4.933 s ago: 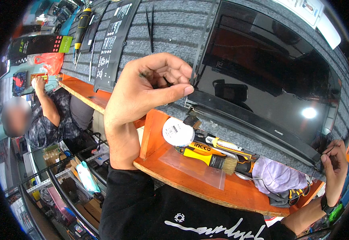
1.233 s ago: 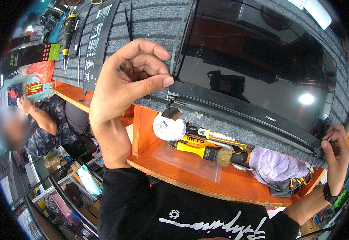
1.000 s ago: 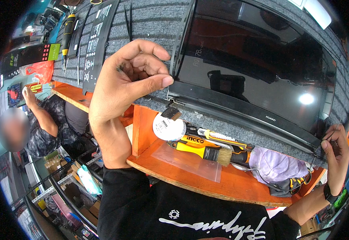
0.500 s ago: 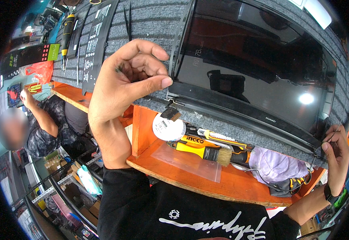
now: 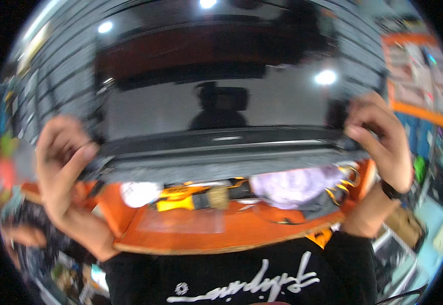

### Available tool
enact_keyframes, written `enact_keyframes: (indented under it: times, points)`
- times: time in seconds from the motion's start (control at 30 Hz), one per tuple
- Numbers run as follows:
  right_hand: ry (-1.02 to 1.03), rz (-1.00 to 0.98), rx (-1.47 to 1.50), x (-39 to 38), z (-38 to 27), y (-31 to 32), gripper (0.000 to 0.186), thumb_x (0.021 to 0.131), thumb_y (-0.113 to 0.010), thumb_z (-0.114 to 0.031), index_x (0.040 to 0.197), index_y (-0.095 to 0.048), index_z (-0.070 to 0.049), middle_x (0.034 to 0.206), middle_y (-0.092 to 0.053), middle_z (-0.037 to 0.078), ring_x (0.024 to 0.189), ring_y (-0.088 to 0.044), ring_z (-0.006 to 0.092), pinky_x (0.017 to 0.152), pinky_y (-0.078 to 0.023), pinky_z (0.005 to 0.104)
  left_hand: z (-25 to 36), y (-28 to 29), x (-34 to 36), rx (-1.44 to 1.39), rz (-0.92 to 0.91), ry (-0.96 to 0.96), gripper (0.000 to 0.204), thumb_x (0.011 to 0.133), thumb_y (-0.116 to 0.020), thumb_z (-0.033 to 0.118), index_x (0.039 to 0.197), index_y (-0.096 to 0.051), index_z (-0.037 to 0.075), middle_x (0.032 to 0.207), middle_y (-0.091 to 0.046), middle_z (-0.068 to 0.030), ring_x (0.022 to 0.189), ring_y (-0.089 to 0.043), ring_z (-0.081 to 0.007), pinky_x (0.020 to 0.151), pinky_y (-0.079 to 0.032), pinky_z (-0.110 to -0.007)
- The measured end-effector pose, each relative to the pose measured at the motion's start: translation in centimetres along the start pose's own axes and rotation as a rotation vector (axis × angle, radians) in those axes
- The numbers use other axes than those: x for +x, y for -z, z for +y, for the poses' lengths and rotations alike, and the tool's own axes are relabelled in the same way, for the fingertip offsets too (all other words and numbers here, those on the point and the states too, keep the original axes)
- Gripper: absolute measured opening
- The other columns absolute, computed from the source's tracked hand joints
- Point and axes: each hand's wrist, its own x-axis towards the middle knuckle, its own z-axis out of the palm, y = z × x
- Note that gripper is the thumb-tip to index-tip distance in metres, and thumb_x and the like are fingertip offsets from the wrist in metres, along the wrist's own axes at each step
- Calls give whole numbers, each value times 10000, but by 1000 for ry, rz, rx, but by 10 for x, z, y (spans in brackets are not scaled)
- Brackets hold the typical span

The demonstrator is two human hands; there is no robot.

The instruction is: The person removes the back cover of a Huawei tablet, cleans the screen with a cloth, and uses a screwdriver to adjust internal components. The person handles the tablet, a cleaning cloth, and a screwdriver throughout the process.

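A dark, glossy laptop screen panel [image 5: 170,109] lies on the ribbed grey mat in front of me, its hinge side nearest my body. Lights and a dark silhouette are reflected in it. My left hand [image 5: 64,160] is closed at the near left corner, thumb and bent fingers pinching the edge by the hinge. At the near right corner, my right hand [image 5: 381,140] grips the edge with thumb and curled fingers; a dark band circles that wrist. Motion blur softens both hands, and the fingertips behind the edge are hidden.
Below the mat [image 5: 61,89], an orange wooden shelf [image 5: 252,231] holds a yellow-handled paintbrush [image 5: 181,203], a white round container [image 5: 140,194], a lilac cloth [image 5: 290,188] and a clear plastic bag [image 5: 181,223]. Orange-edged shelving [image 5: 422,117] stands at right. Another person is blurred at far left.
My view has turned, so the screen panel now appears level and centred instead of slanting at the right. My left hand has come lower, to the near left corner; the right still holds its corner.
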Motion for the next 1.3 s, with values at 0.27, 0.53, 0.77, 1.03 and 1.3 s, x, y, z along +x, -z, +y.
enact_keyframes:
  times: [0.27, 0.53, 0.77, 1.03, 1.3]
  points:
    - [11, -13, -25, -7, 8, 7, 137, 891, -735, -54, 919, -611, -5, 1017, -583, 76, 896, -583, 161, 755, -480, 284, -31, 25, 8, 137, -82, -120, 371, 905, -654, -58, 1240, -519, 26, 894, -564, 23, 774, -506, -31, 686, -376, -170]
    - [18, -64, 12, -5, 10, 8, 115, 901, -716, -26, 936, -612, 6, 1089, -570, 99, 930, -593, 144, 786, -495, 269, -26, 25, 1, 154, -80, -117, 359, 913, -659, -50, 1237, -529, 30, 916, -574, 25, 807, -507, -24, 703, -362, -167]
    - [26, -88, 0, -7, 9, 8, 104, 905, -709, -23, 941, -620, 15, 1122, -558, 105, 927, -593, 145, 778, -497, 267, -26, 22, 4, 126, -57, -86, 365, 895, -674, -51, 1221, -532, 34, 907, -567, 23, 799, -509, -28, 700, -368, -164]
    - [39, -71, -23, -6, 9, 6, 123, 912, -721, -77, 940, -634, 7, 1108, -573, 105, 912, -591, 144, 765, -492, 269, -22, 23, 3, 153, -83, -78, 366, 893, -695, -29, 1214, -533, 41, 910, -572, 23, 810, -516, -34, 722, -376, -166]
    - [23, -81, -50, -6, 7, 7, 112, 911, -722, -74, 944, -645, 1, 1111, -573, 101, 906, -591, 137, 751, -488, 264, -25, 27, 4, 145, -105, -75, 370, 909, -691, -9, 1238, -530, 37, 925, -567, 28, 827, -507, -27, 729, -363, -164]
